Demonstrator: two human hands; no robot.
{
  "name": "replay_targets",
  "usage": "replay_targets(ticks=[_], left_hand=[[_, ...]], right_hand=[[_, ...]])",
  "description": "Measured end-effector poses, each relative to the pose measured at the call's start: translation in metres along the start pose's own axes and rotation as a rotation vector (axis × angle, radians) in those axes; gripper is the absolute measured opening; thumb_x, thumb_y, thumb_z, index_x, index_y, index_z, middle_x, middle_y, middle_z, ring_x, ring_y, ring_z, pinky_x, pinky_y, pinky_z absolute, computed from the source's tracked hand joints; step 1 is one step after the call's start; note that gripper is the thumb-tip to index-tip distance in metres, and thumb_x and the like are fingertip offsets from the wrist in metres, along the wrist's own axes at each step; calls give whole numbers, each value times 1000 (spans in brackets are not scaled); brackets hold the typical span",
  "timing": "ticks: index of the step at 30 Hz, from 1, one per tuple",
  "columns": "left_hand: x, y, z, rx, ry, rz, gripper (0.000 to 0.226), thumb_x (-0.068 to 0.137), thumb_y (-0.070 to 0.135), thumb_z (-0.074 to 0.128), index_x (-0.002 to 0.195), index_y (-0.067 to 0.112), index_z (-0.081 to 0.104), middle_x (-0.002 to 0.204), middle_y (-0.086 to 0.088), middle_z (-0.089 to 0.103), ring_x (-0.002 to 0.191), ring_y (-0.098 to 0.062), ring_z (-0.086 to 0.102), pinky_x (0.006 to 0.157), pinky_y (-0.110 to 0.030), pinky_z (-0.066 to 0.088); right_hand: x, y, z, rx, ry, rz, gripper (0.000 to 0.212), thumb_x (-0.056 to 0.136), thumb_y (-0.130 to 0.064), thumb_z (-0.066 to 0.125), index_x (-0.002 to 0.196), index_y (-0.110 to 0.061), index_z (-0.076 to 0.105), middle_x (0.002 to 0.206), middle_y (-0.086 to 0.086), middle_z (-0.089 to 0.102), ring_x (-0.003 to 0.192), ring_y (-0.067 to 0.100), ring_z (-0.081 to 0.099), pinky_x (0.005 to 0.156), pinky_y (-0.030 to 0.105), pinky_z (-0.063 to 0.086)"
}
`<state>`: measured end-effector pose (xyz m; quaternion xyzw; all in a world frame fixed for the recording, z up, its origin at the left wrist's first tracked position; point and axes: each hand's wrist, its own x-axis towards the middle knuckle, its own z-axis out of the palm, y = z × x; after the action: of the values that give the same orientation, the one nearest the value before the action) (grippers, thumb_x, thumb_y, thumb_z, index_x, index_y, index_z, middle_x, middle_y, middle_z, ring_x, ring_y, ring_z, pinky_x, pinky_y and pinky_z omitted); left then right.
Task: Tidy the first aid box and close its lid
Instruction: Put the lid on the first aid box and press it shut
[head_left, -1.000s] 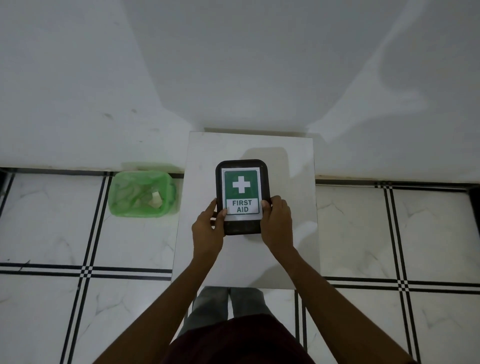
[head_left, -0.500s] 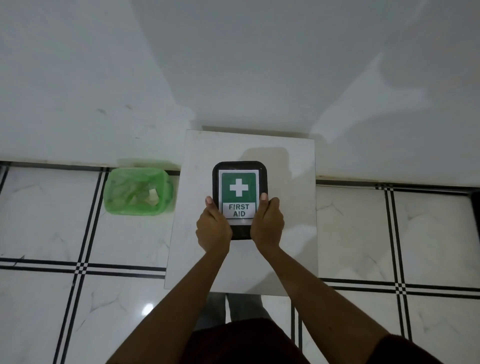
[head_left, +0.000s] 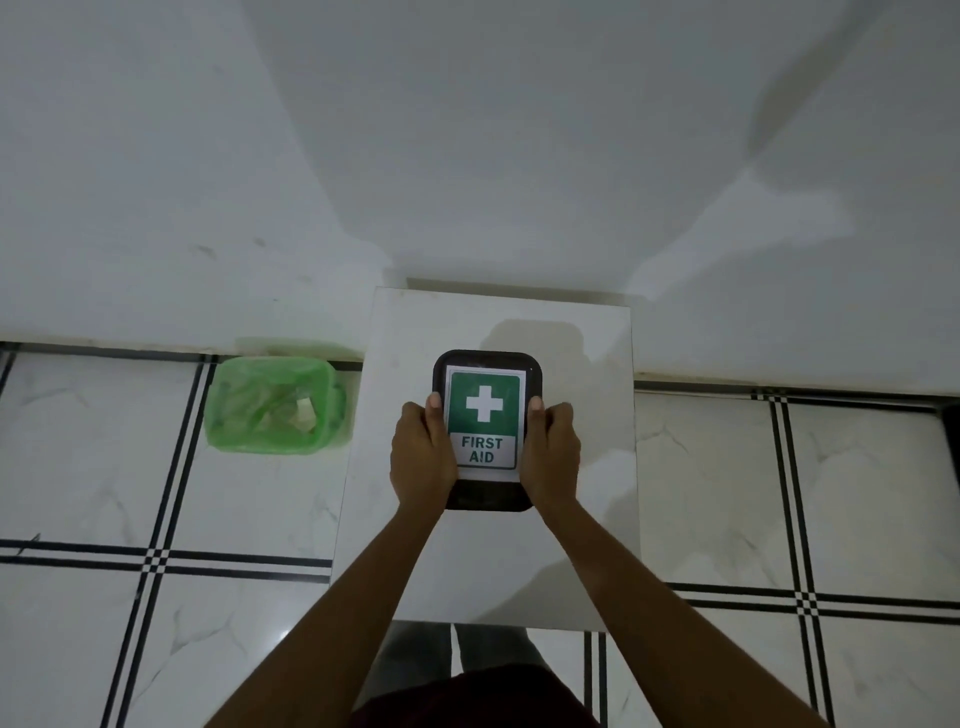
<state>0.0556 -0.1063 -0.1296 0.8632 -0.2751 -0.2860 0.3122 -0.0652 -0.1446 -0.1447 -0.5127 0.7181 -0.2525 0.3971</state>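
Gripping first aid box (head_left: 487, 431) sides | left hand (head_left: 422, 457) fingers curled on | right hand (head_left: 550, 457) likewise | lid shut

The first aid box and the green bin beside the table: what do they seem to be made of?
First aid box: probably dark glossy plastic, given its rounded moulded rim; its label looks like matte printed paper. Green bin: seemingly translucent plastic, since its contents show through.

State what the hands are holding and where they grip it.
Both hands hold the first aid box on the small table: left hand on its left side, right hand on its right side, thumbs resting on the closed lid.
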Motion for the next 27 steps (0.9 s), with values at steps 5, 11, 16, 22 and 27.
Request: replay_targets(ticks=[5, 11, 16, 22, 27], left_hand=[[10, 3, 7, -70, -4, 72, 46, 99, 42, 28, 72, 11, 47, 60, 2, 53, 55, -10, 50, 50, -23, 34], [15, -2, 9, -46, 6, 122, 42, 99, 39, 28, 71, 14, 46, 62, 1, 54, 58, -16, 54, 54, -26, 39], [11, 7, 8, 198, -11, 359, 52, 96, 38, 21, 135, 7, 35, 141, -16, 42, 133, -32, 34, 101, -49, 40], [24, -3, 12, 441, -244, 544, 72, 95, 42, 34, 150, 14, -3, 158, -1, -8, 146, -20, -9, 115, -52, 23], [24, 0, 8, 378, -272, 550, 69, 93, 52, 6, 150, 12, 1, 159, -4, 0, 147, -22, -3, 116, -53, 20]], right_hand=[[11, -9, 6, 176, 80, 110, 35, 97, -35, 46, 74, -11, 36, 63, 0, 48, 56, 10, 51, 52, 19, 42], [12, -5, 8, 138, 96, 65, 33, 97, -36, 44, 75, -11, 40, 68, 3, 56, 65, 19, 61, 57, 30, 52], [6, -12, 15, -388, 91, -316, 54, 95, -41, 36, 139, -9, 32, 142, 14, 44, 131, 32, 39, 99, 45, 43], [15, -5, 12, -502, -88, -470, 75, 93, -49, 41, 148, -6, 13, 157, 14, 17, 145, 29, 10, 115, 50, 27], [23, -6, 9, -513, -176, -494, 84, 91, -63, 11, 146, 0, 18, 154, 20, 24, 143, 33, 19, 113, 42, 22]])
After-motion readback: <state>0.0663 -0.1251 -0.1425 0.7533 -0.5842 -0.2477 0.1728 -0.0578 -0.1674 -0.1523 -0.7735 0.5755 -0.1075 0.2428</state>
